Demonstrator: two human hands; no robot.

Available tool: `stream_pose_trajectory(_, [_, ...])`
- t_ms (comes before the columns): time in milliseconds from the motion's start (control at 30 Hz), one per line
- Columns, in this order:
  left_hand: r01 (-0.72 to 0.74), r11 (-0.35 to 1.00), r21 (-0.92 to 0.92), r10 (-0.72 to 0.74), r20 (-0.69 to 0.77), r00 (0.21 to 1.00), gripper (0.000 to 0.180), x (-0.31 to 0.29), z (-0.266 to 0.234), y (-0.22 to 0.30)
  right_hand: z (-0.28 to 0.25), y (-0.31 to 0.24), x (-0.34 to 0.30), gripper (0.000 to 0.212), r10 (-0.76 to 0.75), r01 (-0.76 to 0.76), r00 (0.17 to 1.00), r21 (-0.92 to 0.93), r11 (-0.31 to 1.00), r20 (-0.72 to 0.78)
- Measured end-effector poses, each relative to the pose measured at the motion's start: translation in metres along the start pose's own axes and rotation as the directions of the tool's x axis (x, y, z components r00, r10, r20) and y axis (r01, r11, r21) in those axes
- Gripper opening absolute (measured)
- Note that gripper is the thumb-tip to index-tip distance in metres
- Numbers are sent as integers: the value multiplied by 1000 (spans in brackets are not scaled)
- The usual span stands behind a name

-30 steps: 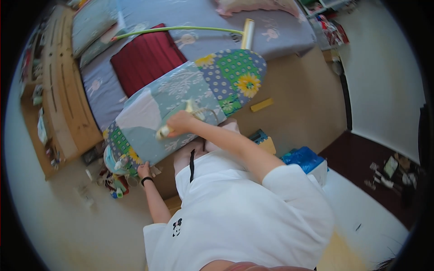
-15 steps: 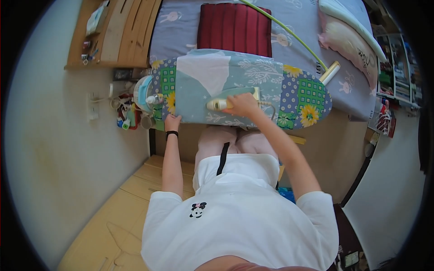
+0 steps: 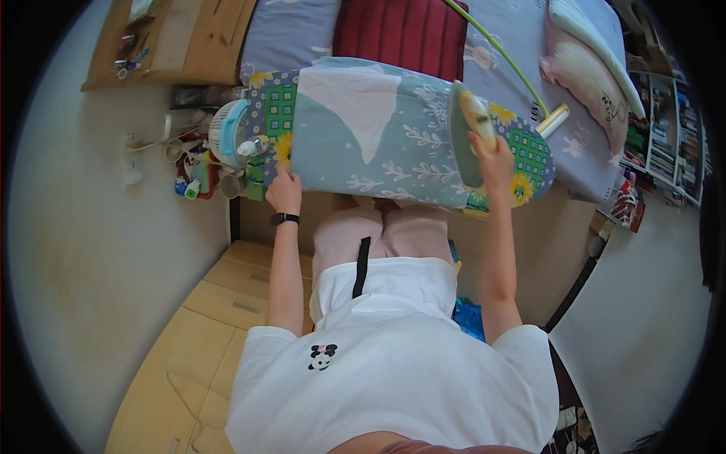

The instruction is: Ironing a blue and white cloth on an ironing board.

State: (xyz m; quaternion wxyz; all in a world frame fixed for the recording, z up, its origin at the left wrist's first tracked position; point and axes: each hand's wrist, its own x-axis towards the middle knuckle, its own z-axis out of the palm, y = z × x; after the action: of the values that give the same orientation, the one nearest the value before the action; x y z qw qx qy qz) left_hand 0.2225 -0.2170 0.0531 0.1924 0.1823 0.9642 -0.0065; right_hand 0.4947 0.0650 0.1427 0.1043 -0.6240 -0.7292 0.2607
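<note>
My right hand (image 3: 495, 160) is wrapped round the handle of a pale yellow and green iron (image 3: 467, 129), at the right end of a blue-green cloth with white leaf prints (image 3: 340, 144). The iron's narrow end points away from me; whether its plate touches the cloth I cannot tell. The cloth lies over a patterned ironing board (image 3: 533, 151) with yellow flowers. My left hand (image 3: 284, 191), with a black wristband, is closed at the board's front edge, beside the cloth's left corner. What its fingers pinch, if anything, is hidden.
A clear spray bottle (image 3: 253, 147) stands on the board's left end, beside a blue and white fan (image 3: 227, 132). Behind the board is a bed with a dark red cushion (image 3: 401, 34). A green-stemmed pole (image 3: 510, 64) with a pale head (image 3: 553, 121) lies at the right.
The iron has moved right across the cloth and turned from pointing sideways to pointing away from me. My left hand has curled at the board's edge. The view has shifted slightly.
</note>
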Motion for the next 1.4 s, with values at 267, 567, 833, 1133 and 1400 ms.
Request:
stream_pose_trajectory(267, [-771, 635, -49, 746, -218, 629, 49, -15, 23, 74, -29, 3, -34, 48, -250, 272, 960, -200, 941, 127])
stream_pose_trajectory(567, [-774, 623, 114, 781, -33, 623, 60, 5, 48, 9, 35, 3, -46, 44, -651, 717, 659, -53, 695, 376])
stream_pose_trajectory(833, [-644, 760, 89, 649, -60, 758, 83, 2, 41, -28, 55, -6, -32, 42, -639, 801, 539, -100, 590, 549])
stream_pose_trajectory(1133, [-610, 782, 125, 619, -52, 783, 91, 3, 38, -27, 50, 7, 13, 54, -147, 176, 983, -336, 925, 111])
stream_pose_trajectory(1400, [-610, 791, 50, 612, -29, 790, 93, 4, 27, -16, 16, 15, 18, 54, -84, 74, 995, -176, 982, -52])
